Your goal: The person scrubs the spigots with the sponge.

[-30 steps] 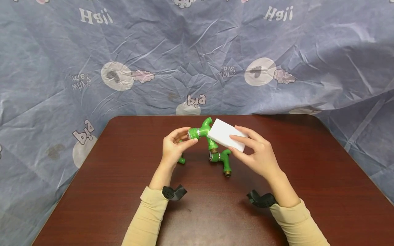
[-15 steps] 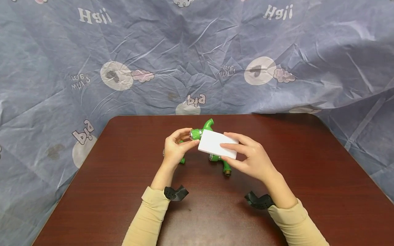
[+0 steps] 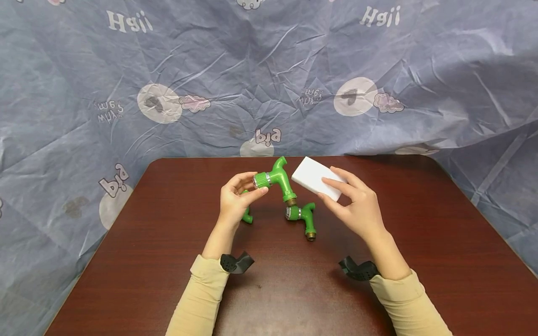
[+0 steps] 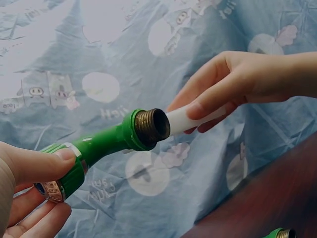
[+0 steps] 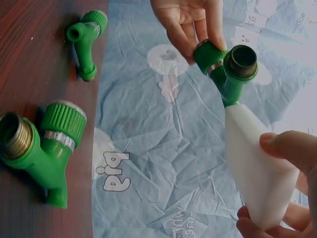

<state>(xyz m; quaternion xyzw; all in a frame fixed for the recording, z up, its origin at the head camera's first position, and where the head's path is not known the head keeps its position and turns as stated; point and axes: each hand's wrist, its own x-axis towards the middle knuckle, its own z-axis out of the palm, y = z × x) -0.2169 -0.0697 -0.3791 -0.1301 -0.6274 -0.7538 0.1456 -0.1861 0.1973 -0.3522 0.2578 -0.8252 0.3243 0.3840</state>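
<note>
My left hand [image 3: 235, 198] pinches the ribbed knob of a green faucet [image 3: 279, 177], holding it above the table with its threaded brass end pointing down. In the left wrist view the thumb lies on the knob of the faucet [image 4: 104, 144]. A white block [image 3: 316, 178] is gripped between the thumb and fingers of my right hand [image 3: 359, 207], just right of the faucet in the head view. In the right wrist view the white block [image 5: 257, 163] appears right below the faucet [image 5: 233, 74]; whether they touch, I cannot tell.
A second green faucet [image 3: 308, 219] lies on the brown table [image 3: 277, 289] below the held one. Behind my left hand lies another green faucet [image 3: 247, 217], partly hidden. A blue-grey printed cloth [image 3: 269, 84] hangs behind the table.
The white block first moved left and down across the faucet's front, then back right and up, uncovering the faucet. My left hand keeps its hold and has shifted slightly left.
</note>
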